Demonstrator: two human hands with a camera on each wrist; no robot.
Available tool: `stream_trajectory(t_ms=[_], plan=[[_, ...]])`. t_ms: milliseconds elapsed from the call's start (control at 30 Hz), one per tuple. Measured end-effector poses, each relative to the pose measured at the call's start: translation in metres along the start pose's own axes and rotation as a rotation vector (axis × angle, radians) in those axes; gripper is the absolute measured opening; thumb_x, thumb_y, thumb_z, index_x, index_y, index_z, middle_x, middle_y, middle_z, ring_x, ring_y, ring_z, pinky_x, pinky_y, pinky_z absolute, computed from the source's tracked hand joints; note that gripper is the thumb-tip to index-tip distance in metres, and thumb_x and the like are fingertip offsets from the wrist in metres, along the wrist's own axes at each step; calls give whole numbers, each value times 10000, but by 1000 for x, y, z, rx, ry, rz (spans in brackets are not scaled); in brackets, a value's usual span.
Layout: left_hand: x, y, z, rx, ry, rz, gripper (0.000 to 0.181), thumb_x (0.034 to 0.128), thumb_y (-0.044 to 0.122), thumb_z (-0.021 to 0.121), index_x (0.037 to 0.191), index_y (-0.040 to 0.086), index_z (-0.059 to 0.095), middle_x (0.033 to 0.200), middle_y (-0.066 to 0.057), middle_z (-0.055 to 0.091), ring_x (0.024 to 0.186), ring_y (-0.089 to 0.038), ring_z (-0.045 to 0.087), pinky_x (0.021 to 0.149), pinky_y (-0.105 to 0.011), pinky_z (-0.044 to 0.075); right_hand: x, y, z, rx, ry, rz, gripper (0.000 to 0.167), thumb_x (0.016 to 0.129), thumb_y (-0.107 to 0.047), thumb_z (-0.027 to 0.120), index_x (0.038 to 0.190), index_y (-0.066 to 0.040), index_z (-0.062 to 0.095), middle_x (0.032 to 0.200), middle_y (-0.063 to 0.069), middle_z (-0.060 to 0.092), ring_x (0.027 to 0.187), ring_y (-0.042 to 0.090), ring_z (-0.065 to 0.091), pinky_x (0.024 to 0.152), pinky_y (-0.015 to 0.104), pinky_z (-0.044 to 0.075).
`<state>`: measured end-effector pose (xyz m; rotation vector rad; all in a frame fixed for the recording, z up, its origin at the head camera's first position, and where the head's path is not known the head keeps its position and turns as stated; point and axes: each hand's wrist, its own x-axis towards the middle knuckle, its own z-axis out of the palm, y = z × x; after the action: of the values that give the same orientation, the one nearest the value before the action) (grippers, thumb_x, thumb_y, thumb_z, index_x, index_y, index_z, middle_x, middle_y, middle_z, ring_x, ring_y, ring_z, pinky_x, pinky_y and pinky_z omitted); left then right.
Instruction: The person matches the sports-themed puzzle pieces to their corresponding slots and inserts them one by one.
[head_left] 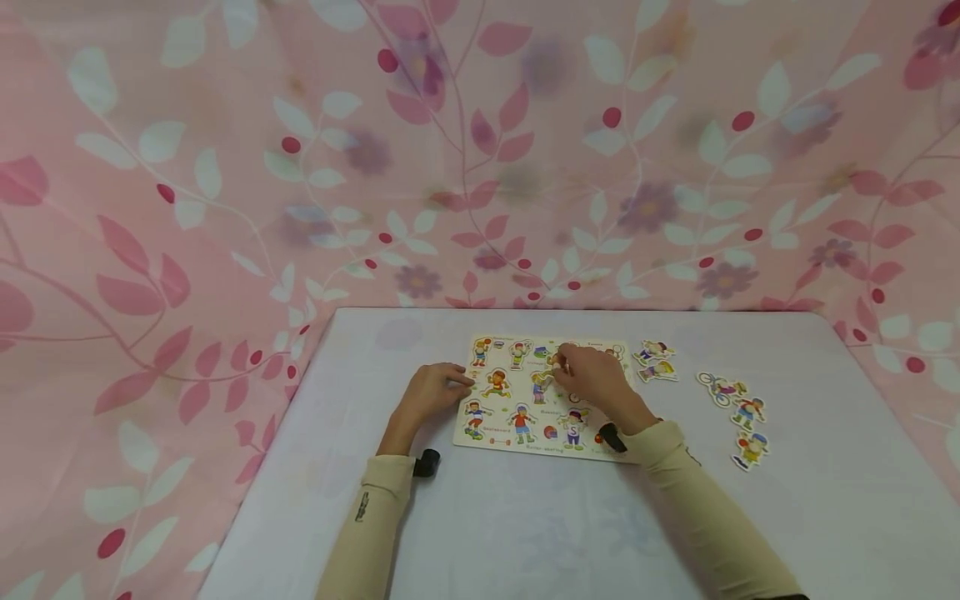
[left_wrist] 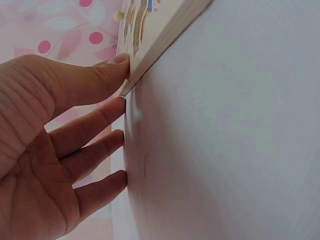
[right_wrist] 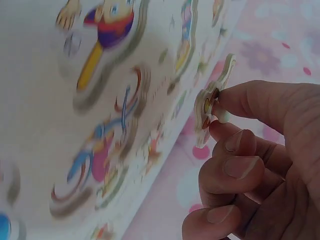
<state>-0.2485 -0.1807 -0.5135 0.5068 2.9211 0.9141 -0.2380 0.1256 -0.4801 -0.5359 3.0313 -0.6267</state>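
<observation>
Two hands are at work on one puzzle board (head_left: 520, 393), which lies flat on one table (head_left: 480, 533) with its long axis running from left to right. At least seven child figures show on the board clear of the hands; whether each is a seated piece or printing, I cannot tell. Above the board's right half, the right hand (head_left: 592, 375) pinches one thin wooden piece (right_wrist: 204, 107) between thumb and forefinger, its other fingers curled in. That piece is seen nearly edge-on in the right wrist view, its long axis steep, from upper right to lower left; which end is the figure's head, I cannot tell. At the board's left edge is the left hand (head_left: 431, 392), fingers spread and fairly straight, thumb tip touching the edge. Five loose pieces lie to the right of the board: two (head_left: 657, 371) close beside its upper right part, three (head_left: 748, 412) farther off, in a row slanting away from the board toward the near side. Behind the board hangs one floral cloth (head_left: 480, 167).
</observation>
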Motion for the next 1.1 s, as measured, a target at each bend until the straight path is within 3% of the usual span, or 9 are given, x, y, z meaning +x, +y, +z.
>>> stream_trajectory(t_ms=[267, 633, 1100], plan=[[0, 1, -1, 5, -10, -10, 146, 841, 172, 794, 983, 141, 809, 1205, -64, 685, 1194, -281, 592, 1034, -443, 430, 8, -14, 21, -10, -23, -15, 103, 929, -246, 651, 919, -159, 595, 715, -59, 540, 597, 129, 462, 502, 281, 348], [-1, 3, -2, -3, -12, -3, 148, 843, 170, 791, 984, 131, 809, 1206, -66, 685, 1191, -284, 594, 1029, -451, 432, 15, -34, 31, 13, -21, -42, 90, 900, -198, 662, 880, -149, 590, 698, -59, 530, 587, 125, 469, 509, 282, 359], [-1, 3, -2, 0, -4, 5, 149, 839, 167, 790, 981, 127, 809, 1195, -72, 689, 1180, -288, 601, 1023, -451, 437, 28, -51, 45, 3, -76, -49, 132, 918, -204, 640, 831, -182, 543, 675, -47, 507, 614, 127, 474, 560, 304, 368]])
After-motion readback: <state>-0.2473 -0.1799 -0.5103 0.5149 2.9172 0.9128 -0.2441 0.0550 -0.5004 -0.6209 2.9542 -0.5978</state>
